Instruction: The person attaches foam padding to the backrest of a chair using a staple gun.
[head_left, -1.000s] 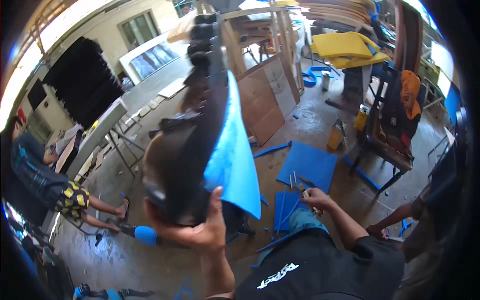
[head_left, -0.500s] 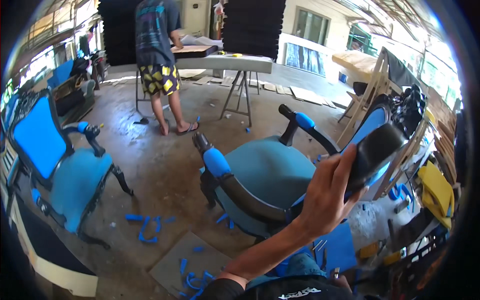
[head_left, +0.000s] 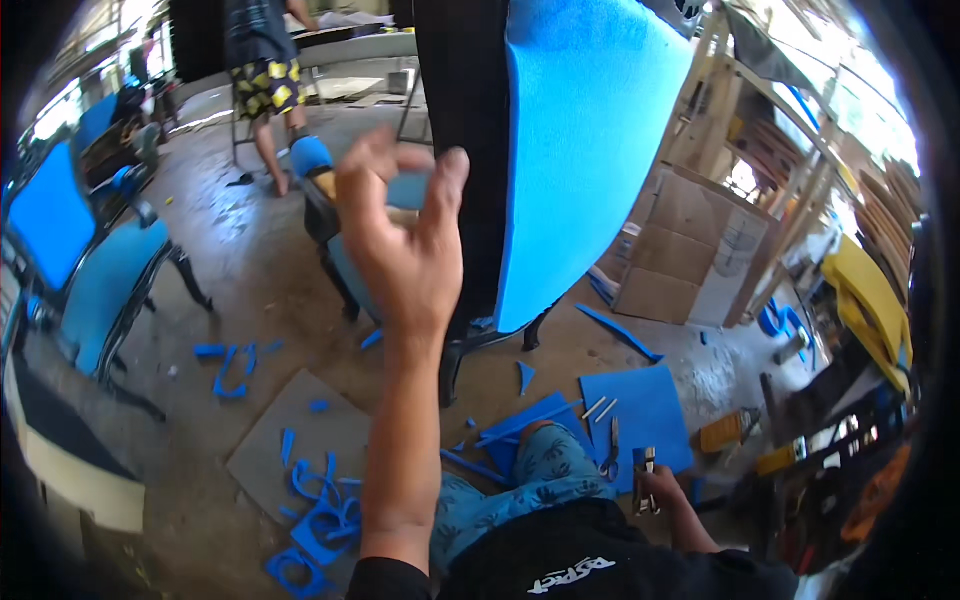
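My left hand (head_left: 405,235) is raised with fingers apart and curved, holding nothing. It is in front of the dark side edge (head_left: 470,180) of a chair; I cannot tell whether it touches. That chair's blue padded panel (head_left: 595,170) stands tall and close, facing me. A blue-padded armrest (head_left: 312,155) shows past my fingers. Low on the right, my right hand (head_left: 660,484) is closed round a silver metal tool with a dark part (head_left: 647,488), whose exact kind is unclear. Beside it, scissors (head_left: 612,450) lie on a blue sheet (head_left: 650,410).
Another blue-upholstered chair (head_left: 105,270) stands at left. Blue offcuts (head_left: 325,520) lie on and around a grey board (head_left: 265,455). A cardboard box (head_left: 690,250) and yellow material (head_left: 870,300) are at right. Another person (head_left: 265,85) stands at a table (head_left: 365,48) behind.
The nearer chair has turned, its blue panel now large before me. My left hand has let go of the dark chair part and moved left. The tool in my right hand shows more fully.
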